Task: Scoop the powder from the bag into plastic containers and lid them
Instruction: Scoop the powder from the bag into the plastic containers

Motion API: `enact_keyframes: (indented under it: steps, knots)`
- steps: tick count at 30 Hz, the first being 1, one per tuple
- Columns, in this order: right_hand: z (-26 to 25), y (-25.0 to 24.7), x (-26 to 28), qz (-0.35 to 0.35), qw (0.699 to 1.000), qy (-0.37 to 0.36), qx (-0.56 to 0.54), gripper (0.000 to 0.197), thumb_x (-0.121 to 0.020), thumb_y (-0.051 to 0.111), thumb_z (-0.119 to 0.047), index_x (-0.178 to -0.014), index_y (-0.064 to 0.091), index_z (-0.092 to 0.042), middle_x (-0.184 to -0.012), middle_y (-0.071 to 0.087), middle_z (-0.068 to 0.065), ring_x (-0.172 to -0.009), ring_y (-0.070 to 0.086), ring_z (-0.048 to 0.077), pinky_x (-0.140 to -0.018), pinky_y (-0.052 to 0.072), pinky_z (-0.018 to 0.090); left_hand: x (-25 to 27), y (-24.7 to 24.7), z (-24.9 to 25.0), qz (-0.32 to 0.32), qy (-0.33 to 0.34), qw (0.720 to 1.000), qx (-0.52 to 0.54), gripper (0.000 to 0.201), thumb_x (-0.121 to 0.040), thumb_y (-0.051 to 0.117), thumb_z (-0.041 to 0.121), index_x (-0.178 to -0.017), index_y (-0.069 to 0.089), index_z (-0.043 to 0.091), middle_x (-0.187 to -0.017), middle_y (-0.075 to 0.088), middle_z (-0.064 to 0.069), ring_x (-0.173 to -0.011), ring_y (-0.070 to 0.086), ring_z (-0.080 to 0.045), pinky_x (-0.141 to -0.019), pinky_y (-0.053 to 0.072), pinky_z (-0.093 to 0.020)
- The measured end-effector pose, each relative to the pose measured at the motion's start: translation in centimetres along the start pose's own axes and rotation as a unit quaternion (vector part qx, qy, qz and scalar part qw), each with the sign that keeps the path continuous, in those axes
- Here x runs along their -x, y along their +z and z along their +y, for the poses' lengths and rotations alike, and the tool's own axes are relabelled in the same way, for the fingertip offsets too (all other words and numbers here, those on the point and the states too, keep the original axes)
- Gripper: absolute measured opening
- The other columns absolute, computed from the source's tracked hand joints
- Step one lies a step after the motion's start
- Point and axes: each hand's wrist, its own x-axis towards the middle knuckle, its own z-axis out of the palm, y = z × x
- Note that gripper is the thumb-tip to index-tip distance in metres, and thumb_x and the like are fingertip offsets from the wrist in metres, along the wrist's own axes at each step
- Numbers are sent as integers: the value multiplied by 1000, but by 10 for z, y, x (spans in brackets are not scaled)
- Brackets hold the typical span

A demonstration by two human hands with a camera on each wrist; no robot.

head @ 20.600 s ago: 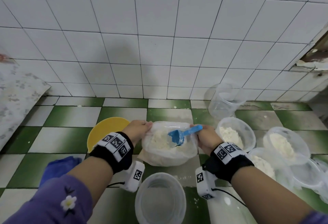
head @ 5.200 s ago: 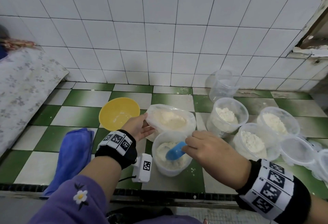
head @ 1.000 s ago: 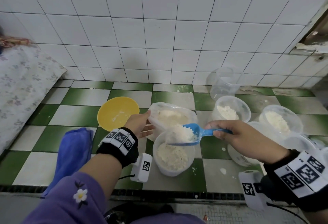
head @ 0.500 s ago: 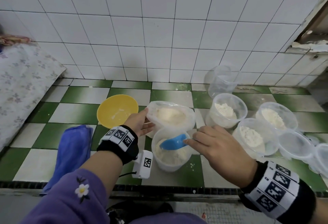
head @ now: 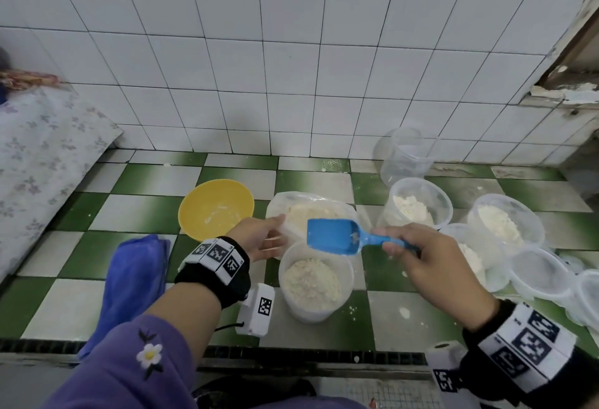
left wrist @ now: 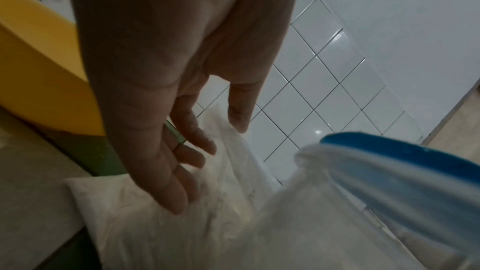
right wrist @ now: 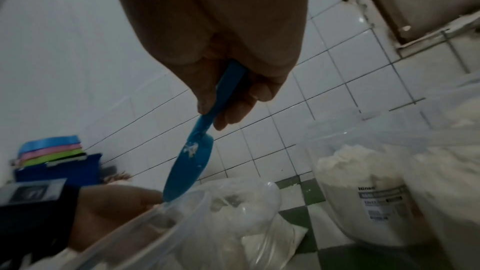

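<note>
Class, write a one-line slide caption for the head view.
Right hand holds emptied blue scoop above a part-filled container.

bag mouth open above | containers crowd right
</note>
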Motion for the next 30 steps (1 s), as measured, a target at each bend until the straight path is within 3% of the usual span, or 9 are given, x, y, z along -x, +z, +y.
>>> enact_keyframes:
  steps: [3, 6, 11, 13, 15, 18, 21, 24, 30]
  knots:
    - [0, 1, -23, 16, 999, 27, 30, 22, -91, 60, -13, -109, 71, -20, -93, 64, -7, -84, 55, 8, -70, 37, 10, 0, -1, 0, -11, -17, 999, -29, 36, -93, 62, 27, -118, 57, 2, -97, 63, -11, -83, 64, -24, -72, 59, -40]
    - [-1, 12, -48, 5, 983, -55, 174, 26, -85, 62, -6, -106, 72, -18, -81, 60, -4, -78, 55, 17, -67, 37, 20, -3, -3, 0, -6, -37, 997, -74, 35, -93, 61, 36, -117, 57, 11, -110, 61, -6, -99, 63, -27, -87, 54, -52]
    - [-13, 38, -73, -114, 866, -169, 457, 26, -41, 74, 0, -63, 65, -11, -58, 52, 4, -53, 50, 22, -49, 41, 34, -12, -4, -3, -7, -24, 997, -70, 45, -94, 59, 34, -128, 47, 6, -126, 54, -14, -113, 57, -38, -96, 48, -57]
    - [-18, 46, -77, -134, 836, -188, 497, 23, -46, 76, -3, -63, 64, -12, -61, 52, 5, -58, 50, 23, -52, 40, 34, -15, -6, -4, -12, -25, 998, -63, 46, -95, 58, 34, -131, 46, 6, -128, 54, -19, -108, 60, -38, -91, 51, -57]
    - [-21, 49, -80, -167, 824, -182, 511, 14, -70, 69, -8, -82, 65, -13, -78, 56, 5, -74, 52, 23, -66, 41, 34, -17, -7, -5, -12, -30, 998, -61, 48, -96, 56, 34, -133, 43, 7, -130, 51, -21, -107, 60, -41, -84, 54, -54]
    - [-16, 47, -94, -192, 838, -161, 485, 24, -88, 45, -6, -107, 59, -13, -105, 55, 5, -99, 50, 23, -83, 37, 31, -20, -7, -7, -23, -37, 997, -59, 49, -97, 54, 34, -135, 39, 6, -129, 49, -26, -99, 62, -41, -77, 56, -51]
    - [-6, 41, -102, -207, 874, -106, 426, 31, -86, 47, -6, -112, 63, -13, -109, 58, 4, -101, 52, 21, -89, 42, 28, -25, -4, -8, -29, -39, 998, -45, 48, -100, 49, 31, -136, 37, 3, -129, 51, -29, -96, 63, -41, -87, 53, -52]
    - [10, 41, -102, -216, 909, -55, 353, 37, -86, 50, -4, -117, 65, -18, -107, 58, -1, -101, 54, 17, -87, 42, 22, -28, -3, -10, -29, -45, 998, -32, 48, -102, 45, 26, -139, 34, -2, -132, 51, -31, -111, 59, -45, -94, 49, -52]
    - [28, 51, -93, -190, 961, 71, 187, 26, -96, 50, -11, -115, 67, -14, -110, 65, 5, -99, 60, 17, -90, 46, 23, -25, -1, -10, -38, -33, 999, -16, 39, -103, 42, 22, -131, 45, -4, -105, 63, -22, -78, 66, -29, -61, 57, -36]
